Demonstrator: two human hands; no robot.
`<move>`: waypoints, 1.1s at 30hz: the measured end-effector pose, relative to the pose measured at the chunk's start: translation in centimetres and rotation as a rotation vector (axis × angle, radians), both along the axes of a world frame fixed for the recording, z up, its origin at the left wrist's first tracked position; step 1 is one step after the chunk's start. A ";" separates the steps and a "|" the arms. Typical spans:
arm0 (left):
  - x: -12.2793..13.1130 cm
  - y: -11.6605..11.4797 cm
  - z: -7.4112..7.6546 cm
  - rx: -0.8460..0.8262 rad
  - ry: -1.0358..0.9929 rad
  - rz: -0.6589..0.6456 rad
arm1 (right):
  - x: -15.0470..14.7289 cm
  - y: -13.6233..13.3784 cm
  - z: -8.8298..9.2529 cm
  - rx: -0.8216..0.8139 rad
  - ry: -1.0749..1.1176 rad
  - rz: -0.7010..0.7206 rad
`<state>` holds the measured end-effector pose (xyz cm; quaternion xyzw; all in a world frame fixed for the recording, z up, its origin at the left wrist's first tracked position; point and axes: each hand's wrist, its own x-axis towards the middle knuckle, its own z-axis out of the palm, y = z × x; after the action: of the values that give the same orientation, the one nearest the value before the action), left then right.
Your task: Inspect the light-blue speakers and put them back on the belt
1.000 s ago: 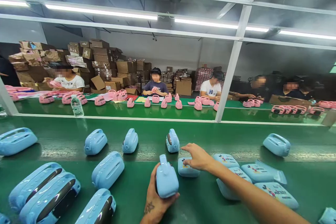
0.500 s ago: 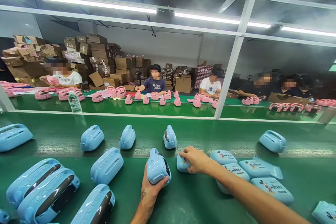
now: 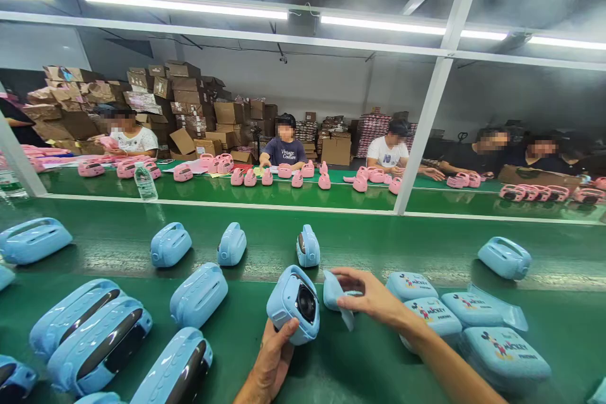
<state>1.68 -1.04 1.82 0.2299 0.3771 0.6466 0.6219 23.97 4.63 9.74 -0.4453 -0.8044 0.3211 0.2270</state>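
Factory, evid. (stacked ctns (image 3: 185, 96), wkrs (image 3: 286, 153))

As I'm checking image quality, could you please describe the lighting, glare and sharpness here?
Head view: long tube light blown out white; head view: pale glare across the green table; head view: cloudy haze at upper right; head view: blue casing in left hand fairly sharp.

Behind the white post (image 3: 432, 107) rises a grey wall (image 3: 326, 85); left of the post, brown boxes (image 3: 184, 98) stand stacked. Lit tubes (image 3: 189, 7) hang to its either side; a green table (image 3: 265, 199) stretches past its foot.
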 end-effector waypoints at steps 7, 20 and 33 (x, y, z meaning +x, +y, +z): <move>1.6 -1.2 0.9 0.078 -0.062 -0.184 | -3.2 -6.0 -2.6 -0.109 0.586 -0.252; 1.5 -0.8 0.1 0.097 -0.058 -0.249 | -5.0 -7.0 -3.9 0.211 0.412 -0.366; -0.1 -0.7 -1.2 -0.028 -0.243 -0.437 | -3.9 -7.2 -4.6 0.371 0.422 -0.144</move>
<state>1.57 -1.70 0.58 0.2180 0.2496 0.5145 0.7908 20.07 -2.58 5.13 -0.3755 -0.7506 0.2372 0.4892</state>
